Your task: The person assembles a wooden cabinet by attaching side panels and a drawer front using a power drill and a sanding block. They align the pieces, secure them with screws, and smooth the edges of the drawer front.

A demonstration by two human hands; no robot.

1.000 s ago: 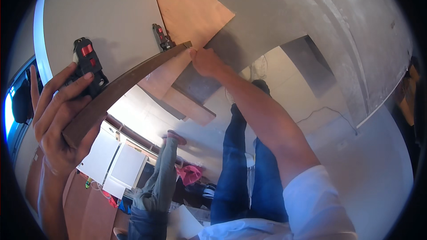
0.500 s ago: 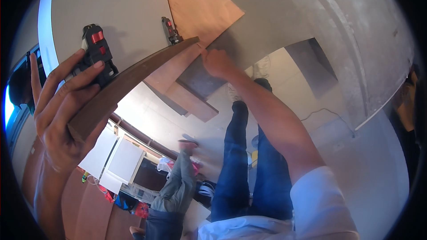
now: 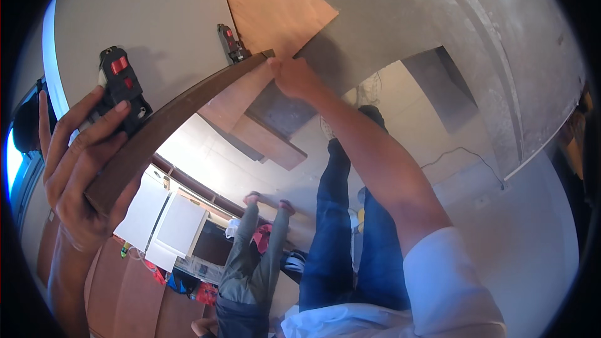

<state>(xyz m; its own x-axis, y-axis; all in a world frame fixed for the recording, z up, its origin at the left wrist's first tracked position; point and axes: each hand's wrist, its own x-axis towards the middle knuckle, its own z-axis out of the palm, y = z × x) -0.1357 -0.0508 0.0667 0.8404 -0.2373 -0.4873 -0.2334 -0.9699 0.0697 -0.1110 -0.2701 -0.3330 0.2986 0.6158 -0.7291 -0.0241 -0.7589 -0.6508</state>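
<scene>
A long brown wooden strip (image 3: 181, 109) runs along the edge of a large grey panel (image 3: 156, 6). At its near end my left hand (image 3: 84, 178) is wrapped round it from below, with fingertips on a black clamp-like device (image 3: 124, 84) that has red buttons. A similar, smaller-looking black and red device (image 3: 231, 44) sits near the strip's far end. My right hand (image 3: 293, 76) is closed at that far end, fingers against the strip's tip; the fingertips are partly hidden. Beyond it lies a light-brown triangular wooden piece (image 3: 275, 6).
Below the panel show wooden support pieces (image 3: 269, 141) and the pale floor (image 3: 200, 150). Another person (image 3: 247, 269) stands at the lower left, near white boards (image 3: 178, 225) and bags. A thin cable (image 3: 463, 149) lies on the floor at right.
Both hands, the strip and the devices sit slightly further left in view. My right hand's fingers are now closer against the strip's end. The other person's legs have shifted apart.
</scene>
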